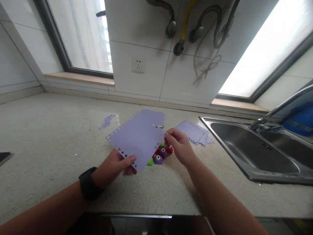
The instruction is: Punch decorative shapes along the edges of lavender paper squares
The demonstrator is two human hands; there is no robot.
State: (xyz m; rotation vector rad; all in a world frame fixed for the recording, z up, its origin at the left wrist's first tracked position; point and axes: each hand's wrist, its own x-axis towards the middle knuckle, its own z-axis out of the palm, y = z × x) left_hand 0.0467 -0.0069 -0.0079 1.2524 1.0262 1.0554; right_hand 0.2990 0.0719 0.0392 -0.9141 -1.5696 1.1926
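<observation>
One sheet (137, 137) spans both grips (116, 164) (179, 145).

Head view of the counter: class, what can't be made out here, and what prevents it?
All in the head view:
- Full shapes of the coloured gadgets: partly hidden by the held sheet.
- Some fingers of the left hand: behind that sheet.
- Sheet count in the right-hand pile: they overlap.
- Outlines of the purple scraps: small, blurred.
- Dark object: cut off by the left edge.

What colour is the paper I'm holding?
The paper is light purple, seen best in the head view.
</observation>
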